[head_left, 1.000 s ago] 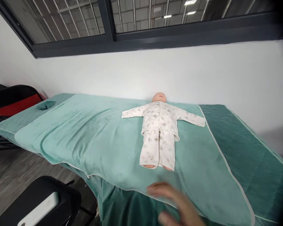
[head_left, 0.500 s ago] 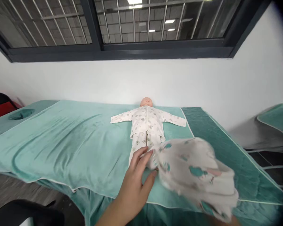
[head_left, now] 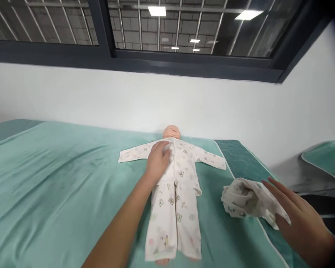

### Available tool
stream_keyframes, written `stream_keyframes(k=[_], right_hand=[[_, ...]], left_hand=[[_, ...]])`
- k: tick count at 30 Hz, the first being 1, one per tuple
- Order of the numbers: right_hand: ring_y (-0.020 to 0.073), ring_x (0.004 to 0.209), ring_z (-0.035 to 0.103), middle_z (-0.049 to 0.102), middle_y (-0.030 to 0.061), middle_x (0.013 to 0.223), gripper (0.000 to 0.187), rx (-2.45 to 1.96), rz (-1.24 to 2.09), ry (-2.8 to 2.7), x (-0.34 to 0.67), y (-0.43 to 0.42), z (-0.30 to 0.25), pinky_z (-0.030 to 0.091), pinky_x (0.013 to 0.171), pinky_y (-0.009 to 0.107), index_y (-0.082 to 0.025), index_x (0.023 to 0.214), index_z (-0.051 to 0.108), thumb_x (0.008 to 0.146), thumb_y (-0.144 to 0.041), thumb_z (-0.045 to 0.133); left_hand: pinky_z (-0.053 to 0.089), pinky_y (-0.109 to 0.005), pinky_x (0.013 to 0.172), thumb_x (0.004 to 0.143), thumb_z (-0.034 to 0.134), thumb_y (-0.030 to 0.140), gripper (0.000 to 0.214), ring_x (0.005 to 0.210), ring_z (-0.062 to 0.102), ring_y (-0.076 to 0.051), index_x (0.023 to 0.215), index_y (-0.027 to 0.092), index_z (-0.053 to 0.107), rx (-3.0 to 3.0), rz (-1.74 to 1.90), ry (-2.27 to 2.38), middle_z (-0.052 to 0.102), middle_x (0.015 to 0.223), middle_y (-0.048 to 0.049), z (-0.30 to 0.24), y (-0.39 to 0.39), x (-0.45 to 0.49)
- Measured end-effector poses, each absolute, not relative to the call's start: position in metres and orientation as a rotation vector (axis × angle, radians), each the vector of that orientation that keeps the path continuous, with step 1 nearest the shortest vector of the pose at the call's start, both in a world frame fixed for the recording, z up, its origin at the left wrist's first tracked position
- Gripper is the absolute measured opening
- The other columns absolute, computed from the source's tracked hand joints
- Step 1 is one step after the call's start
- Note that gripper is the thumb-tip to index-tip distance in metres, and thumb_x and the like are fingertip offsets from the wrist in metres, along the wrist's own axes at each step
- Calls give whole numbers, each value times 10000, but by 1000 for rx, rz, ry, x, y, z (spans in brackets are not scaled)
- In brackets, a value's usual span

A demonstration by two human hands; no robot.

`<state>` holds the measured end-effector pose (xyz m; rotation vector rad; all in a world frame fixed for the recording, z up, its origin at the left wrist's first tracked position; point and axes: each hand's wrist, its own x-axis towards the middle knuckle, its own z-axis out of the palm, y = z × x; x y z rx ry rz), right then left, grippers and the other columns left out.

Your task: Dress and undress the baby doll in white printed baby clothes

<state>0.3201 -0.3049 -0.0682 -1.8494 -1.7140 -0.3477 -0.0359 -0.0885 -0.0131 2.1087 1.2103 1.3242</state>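
Head view: a doll (head_left: 171, 132) lies on its back on the green blanket (head_left: 72, 178); its printed pyjamas (head_left: 182, 162) carry small animal figures, any lettering too tiny for me to read. The left hand (head_left: 158, 160) rests narrow-fingered on the chest; the right hand (head_left: 303, 219) reaches wide-fingered over a crumpled patterned cloth (head_left: 241, 197). Whether either grips fabric, I can't tell.

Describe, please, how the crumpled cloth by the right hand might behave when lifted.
The cloth is probably floppy, given its loose folds. Its thin-looking fabric suggests little weight, and the bunched shape would likely sag open.
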Motion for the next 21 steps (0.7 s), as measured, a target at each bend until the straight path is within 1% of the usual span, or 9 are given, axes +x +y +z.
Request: stream_keyframes(k=[1, 3, 5, 7, 9, 11, 14, 17, 21], right_hand=[[378, 1305, 498, 444, 10, 1500, 601, -1784, -292, -1771, 303, -300, -57, 469, 1019, 600, -447, 1407, 441, 815, -364, 503], [343, 1297, 516, 451, 21, 1494, 488, -1710, -147, -1774, 258, -278, -37, 519, 983, 548, -413, 1361, 488, 874, -393, 513], [304, 1349, 472, 437, 37, 1502, 431, -1634, 87, -1720, 210, -239, -26, 499, 1035, 494, -352, 1345, 502, 915, -383, 509], [272, 1384, 428, 436, 34, 1502, 386, -1544, 277, -1682, 169, -190, -23, 435, 1105, 471, -320, 1318, 527, 940, -389, 499], [249, 1374, 434, 454, 42, 1487, 409, -1484, 463, -1571, 141, -138, -22, 411, 1120, 443, -303, 1340, 516, 941, -389, 501], [247, 1283, 515, 549, 43, 1393, 417, -1492, 586, -1447, 126, -95, -22, 433, 1079, 445, -294, 1325, 529, 917, -379, 522], [254, 1204, 560, 625, 43, 1281, 336, -1507, 630, -1343, 121, -60, -25, 421, 1059, 459, -259, 1210, 602, 903, -359, 508], [232, 1231, 539, 615, 26, 1301, 320, -1372, 625, -1367, 124, -58, -32, 398, 1076, 424, -266, 1201, 605, 916, -355, 492], [212, 1269, 508, 585, 8, 1342, 301, -1306, 611, -1405, 129, -64, -39, 370, 1105, 408, -281, 1196, 608, 919, -337, 503]], left_hand=[[404, -396, 1113, 946, 475, 267, 302, 1253, 532, -218, 1206, 202, 613, 2102, 1281, 1235, 624, 1287, -81, -13, -73, -28], [426, -430, 1081, 952, 459, 290, 342, 1250, 536, -256, 1245, 187, 603, 2094, 1174, 1319, 618, 1304, -104, -14, -49, -16], [434, -460, 1060, 970, 418, 316, 378, 1260, 529, -283, 1283, 189, 588, 2143, 1100, 1360, 602, 1335, -110, -17, -37, -10], [413, -460, 1085, 989, 373, 340, 395, 1293, 504, -279, 1294, 214, 589, 2216, 1076, 1334, 577, 1382, -86, -21, -33, -11], [380, -429, 1130, 997, 361, 364, 402, 1330, 476, -251, 1291, 239, 604, 2231, 1050, 1287, 551, 1425, -53, -23, -32, -16], [351, -393, 1163, 995, 377, 388, 408, 1358, 453, -223, 1302, 250, 608, 2183, 1012, 1269, 530, 1451, -30, -23, -32, -23], [331, -361, 1185, 990, 401, 418, 411, 1388, 423, -192, 1321, 278, 602, 2106, 981, 1255, 502, 1479, 0, -23, -30, -28], [326, -364, 1191, 985, 422, 426, 392, 1393, 414, -184, 1305, 309, 616, 2098, 966, 1253, 501, 1475, 16, -22, -28, -26], [332, -385, 1189, 980, 439, 393, 372, 1371, 437, -189, 1288, 302, 628, 2098, 961, 1283, 518, 1456, 1, -22, -28, -22]])
